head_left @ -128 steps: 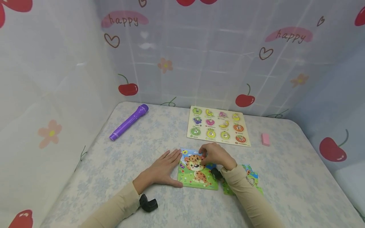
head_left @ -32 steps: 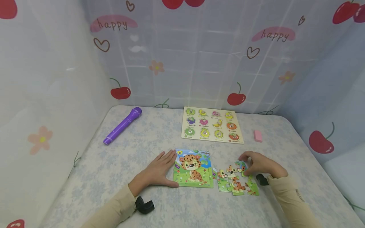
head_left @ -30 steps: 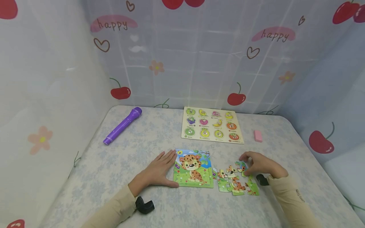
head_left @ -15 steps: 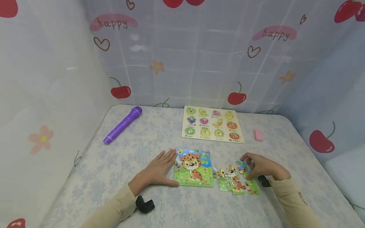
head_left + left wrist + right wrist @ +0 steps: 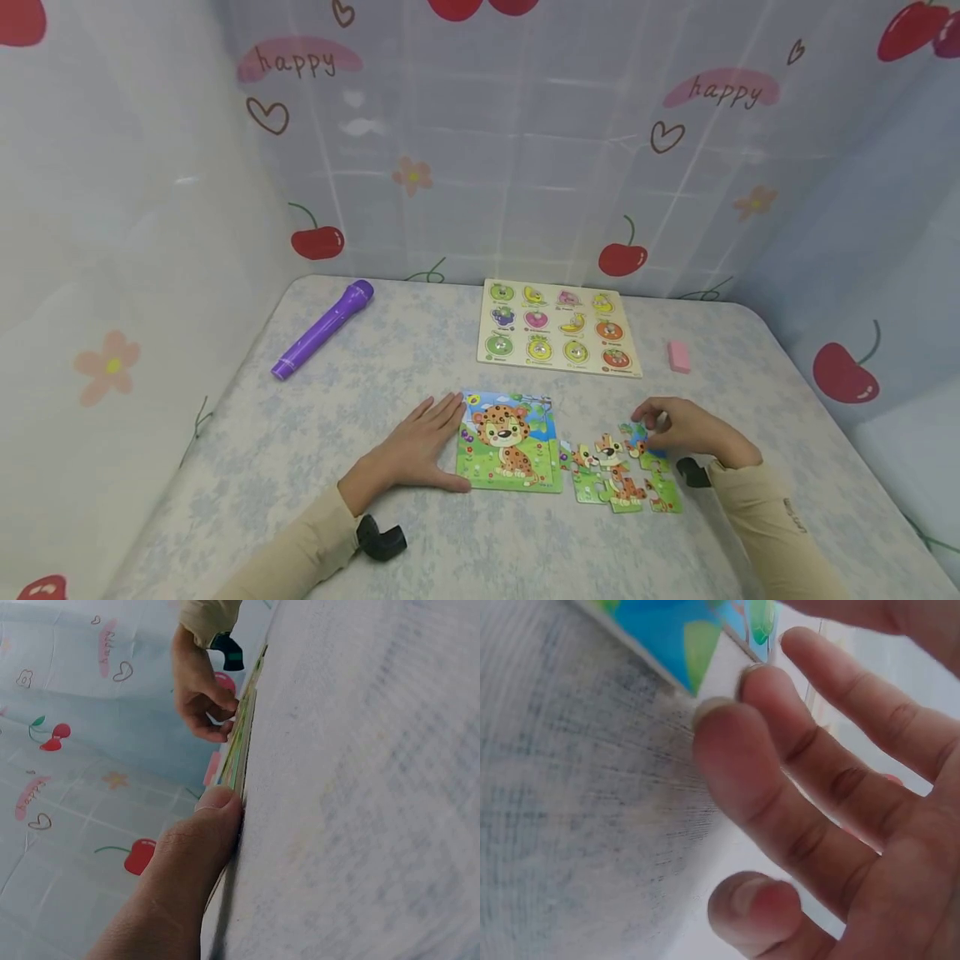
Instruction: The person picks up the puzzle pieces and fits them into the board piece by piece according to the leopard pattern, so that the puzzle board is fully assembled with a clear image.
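Head view shows left hand (image 5: 411,450) spread at the left edge of the leopard board (image 5: 507,448); behind, fruit board (image 5: 521,335) contains fruit pieces (image 5: 610,331); rightward, puzzle pieces (image 5: 624,485) lie on the table (image 5: 457,550) near right hand (image 5: 697,431), its fingers bent; whether pinching, I cannot tell.

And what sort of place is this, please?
Probably a curtained play corner or filming booth: cherry-printed sheets surround three sides of a table that holds leopard jigsaw pieces and a fruit puzzle board.
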Available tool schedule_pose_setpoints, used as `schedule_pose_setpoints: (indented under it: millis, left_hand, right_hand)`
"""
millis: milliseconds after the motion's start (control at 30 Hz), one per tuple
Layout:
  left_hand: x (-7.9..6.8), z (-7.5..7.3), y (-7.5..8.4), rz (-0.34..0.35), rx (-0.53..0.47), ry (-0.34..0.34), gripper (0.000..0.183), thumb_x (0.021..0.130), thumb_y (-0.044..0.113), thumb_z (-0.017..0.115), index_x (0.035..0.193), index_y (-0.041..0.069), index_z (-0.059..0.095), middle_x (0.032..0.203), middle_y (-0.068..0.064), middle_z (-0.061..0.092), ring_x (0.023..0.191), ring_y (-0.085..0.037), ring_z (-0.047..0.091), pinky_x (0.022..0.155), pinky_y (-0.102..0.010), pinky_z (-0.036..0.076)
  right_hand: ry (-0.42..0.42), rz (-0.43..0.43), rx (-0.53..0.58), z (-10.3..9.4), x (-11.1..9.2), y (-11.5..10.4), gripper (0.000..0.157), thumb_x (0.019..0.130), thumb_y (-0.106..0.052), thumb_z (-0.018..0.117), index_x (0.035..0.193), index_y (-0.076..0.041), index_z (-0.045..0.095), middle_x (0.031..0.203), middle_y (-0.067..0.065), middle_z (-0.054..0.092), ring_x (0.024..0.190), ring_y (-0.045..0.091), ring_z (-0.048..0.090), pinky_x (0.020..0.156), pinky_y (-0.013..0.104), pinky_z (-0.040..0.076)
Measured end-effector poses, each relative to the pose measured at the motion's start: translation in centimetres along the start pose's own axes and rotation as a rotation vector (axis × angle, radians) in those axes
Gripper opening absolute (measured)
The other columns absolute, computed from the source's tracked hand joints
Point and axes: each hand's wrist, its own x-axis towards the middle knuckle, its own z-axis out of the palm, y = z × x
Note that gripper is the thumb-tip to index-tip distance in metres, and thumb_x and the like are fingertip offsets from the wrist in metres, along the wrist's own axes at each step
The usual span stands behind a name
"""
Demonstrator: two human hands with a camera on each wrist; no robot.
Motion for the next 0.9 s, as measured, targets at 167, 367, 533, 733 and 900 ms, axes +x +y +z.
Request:
schedule_pose_setpoints:
  millis: [167, 367, 533, 733, 900]
  left_hand:
    - [-0.08, -0.15, 0.05, 0.008, -0.001, 0.01, 0.123, 0.073, 0.087, 0.048, 0.157, 0.006, 0.01, 0.165, -0.009, 0.008, 0.153, -0.023, 0.009, 0.125, -0.046, 0.011]
    - [-0.08, -0.26, 0.09, 0.007, -0.008, 0.009, 0.123, 0.073, 0.086, 0.05, 0.157, 0.006, 0.01, 0.165, -0.009, 0.008, 0.153, -0.023, 0.009, 0.125, -0.047, 0.011]
    - [0.0, -0.21, 0.02, 0.01, -0.009, 0.014, 0.123, 0.073, 0.086, 0.049, 0.157, 0.005, 0.01, 0.165, -0.009, 0.008, 0.153, -0.023, 0.008, 0.125, -0.047, 0.011]
    - [0.01, -0.11, 0.0, 0.016, -0.012, 0.019, 0.123, 0.073, 0.086, 0.049, 0.157, 0.005, 0.009, 0.165, -0.01, 0.008, 0.153, -0.023, 0.008, 0.125, -0.047, 0.01]
    - [0.02, -0.04, -0.04, 0.011, -0.007, 0.018, 0.123, 0.073, 0.086, 0.049, 0.157, 0.006, 0.01, 0.165, -0.009, 0.008, 0.153, -0.023, 0.008, 0.125, -0.047, 0.01]
  right_hand:
    - [-0.01, -0.013, 0.0, -0.04, 0.18, 0.13, 0.033, 0.08, -0.008, 0.076, 0.109, -0.001, 0.063, 0.09, 0.007, 0.053, 0.069, 0.012, 0.053, 0.057, 0.026, 0.047]
    - [-0.047, -0.026, -0.044, -0.26, 0.38, 0.2, 0.04, 0.074, -0.006, 0.081, 0.11, -0.003, 0.062, 0.093, 0.006, 0.054, 0.07, 0.013, 0.055, 0.059, 0.026, 0.049]
    - [-0.044, -0.016, -0.099, -0.43, 0.32, -0.24, 0.04, 0.072, -0.009, 0.084, 0.106, -0.005, 0.062, 0.094, 0.005, 0.058, 0.072, 0.015, 0.054, 0.061, 0.028, 0.048]
    - [-0.026, -0.005, -0.07, -0.37, 0.21, -0.11, 0.037, 0.071, -0.009, 0.084, 0.101, -0.005, 0.063, 0.09, 0.005, 0.058, 0.073, 0.015, 0.052, 0.061, 0.027, 0.047]
    - [0.0, -0.002, -0.062, -0.13, 0.24, 0.13, 0.035, 0.07, -0.007, 0.083, 0.098, -0.006, 0.062, 0.087, 0.004, 0.058, 0.074, 0.015, 0.052, 0.062, 0.026, 0.047]
